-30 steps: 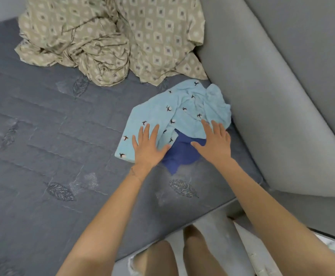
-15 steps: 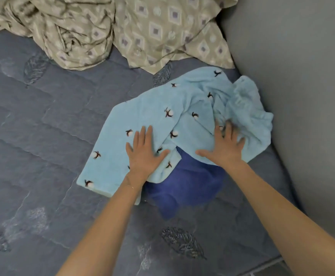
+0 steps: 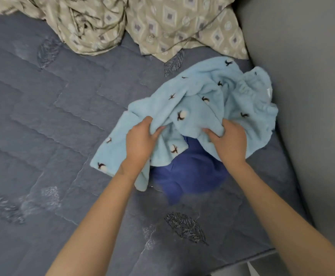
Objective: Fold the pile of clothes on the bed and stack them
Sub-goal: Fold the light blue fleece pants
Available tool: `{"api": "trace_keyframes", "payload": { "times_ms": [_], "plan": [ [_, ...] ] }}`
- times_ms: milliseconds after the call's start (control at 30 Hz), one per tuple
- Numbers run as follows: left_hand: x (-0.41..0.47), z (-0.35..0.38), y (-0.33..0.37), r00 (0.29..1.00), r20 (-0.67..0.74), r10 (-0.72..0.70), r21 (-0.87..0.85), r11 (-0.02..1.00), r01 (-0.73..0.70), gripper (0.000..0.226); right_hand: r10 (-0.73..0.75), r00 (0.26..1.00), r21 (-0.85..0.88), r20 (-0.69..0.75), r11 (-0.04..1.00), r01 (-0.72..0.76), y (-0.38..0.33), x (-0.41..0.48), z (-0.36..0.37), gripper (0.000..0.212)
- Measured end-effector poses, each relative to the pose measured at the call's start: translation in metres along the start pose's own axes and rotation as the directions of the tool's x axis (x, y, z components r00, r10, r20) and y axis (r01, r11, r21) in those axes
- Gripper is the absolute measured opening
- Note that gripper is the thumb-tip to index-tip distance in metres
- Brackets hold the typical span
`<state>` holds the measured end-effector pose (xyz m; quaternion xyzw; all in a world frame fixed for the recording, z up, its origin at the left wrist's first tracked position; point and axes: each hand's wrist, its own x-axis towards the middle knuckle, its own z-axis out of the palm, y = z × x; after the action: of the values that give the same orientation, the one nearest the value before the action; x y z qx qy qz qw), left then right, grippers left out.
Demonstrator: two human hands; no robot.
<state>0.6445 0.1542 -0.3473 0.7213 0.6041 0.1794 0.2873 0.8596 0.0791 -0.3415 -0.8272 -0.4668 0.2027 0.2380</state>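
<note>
A light blue fleece garment (image 3: 200,96) with small cotton-flower prints lies crumpled on the grey quilted bed (image 3: 53,126), near the right side. Its elastic waistband shows at the upper right. Under it lies a dark blue garment (image 3: 188,176), partly covered. My left hand (image 3: 140,142) grips a bunch of the light blue fabric at its left middle. My right hand (image 3: 228,142) grips another fold of the same garment just to the right. Both hands have fingers curled into the cloth.
A beige patterned duvet (image 3: 142,22) is heaped along the far edge of the bed. A grey padded wall or headboard (image 3: 312,96) rises on the right, close to the clothes. The bed's near edge (image 3: 242,261) runs at the bottom right.
Both hands lay flat on the light blue garment before; now their fingers have closed and bunched the fabric. The view has moved closer to the clothes.
</note>
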Motion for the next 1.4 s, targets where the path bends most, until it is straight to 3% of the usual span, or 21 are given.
{"api": "trace_keyframes", "payload": {
  "times_ms": [133,300,433,567,800,1000,1133,1400],
  "plan": [
    [-0.03,-0.062,0.038,0.999,-0.018,-0.032,-0.138,0.99,0.029,0.03,-0.047,0.997,0.07,0.067,0.997,0.043,-0.065,-0.023,-0.036,0.05],
    [-0.073,-0.154,0.072,0.979,-0.121,-0.165,-0.257,0.958,0.13,0.025,-0.123,0.983,0.071,0.136,0.991,0.114,-0.149,-0.049,-0.088,0.046],
    [-0.111,-0.24,0.085,0.965,-0.187,-0.183,-0.234,0.963,0.137,0.033,-0.221,0.971,0.172,0.091,0.964,0.203,-0.213,-0.076,-0.132,0.043],
    [-0.147,-0.319,0.079,0.955,-0.254,-0.155,-0.164,0.98,0.115,0.04,-0.342,0.931,0.162,0.124,0.933,0.321,-0.272,-0.108,-0.162,0.041],
    [-0.209,-0.413,0.026,0.901,-0.388,-0.193,-0.198,0.973,0.123,0.045,-0.482,0.864,0.161,0.145,0.873,0.46,-0.382,-0.181,-0.158,0.046],
    [-0.243,-0.482,-0.053,0.901,-0.374,-0.219,-0.248,0.96,0.13,0.042,-0.416,0.896,0.211,0.153,0.9,0.382,-0.462,-0.262,-0.103,0.051],
    [-0.262,-0.516,-0.112,0.936,-0.274,-0.222,-0.277,0.95,0.144,0.041,-0.318,0.934,0.2,0.163,0.938,0.285,-0.506,-0.313,-0.055,0.055],
    [-0.25,-0.56,-0.204,0.965,-0.18,-0.191,-0.156,0.974,0.164,0.044,-0.176,0.948,0.196,0.264,0.972,0.126,-0.541,-0.357,0.02,0.041]
  ]
}}
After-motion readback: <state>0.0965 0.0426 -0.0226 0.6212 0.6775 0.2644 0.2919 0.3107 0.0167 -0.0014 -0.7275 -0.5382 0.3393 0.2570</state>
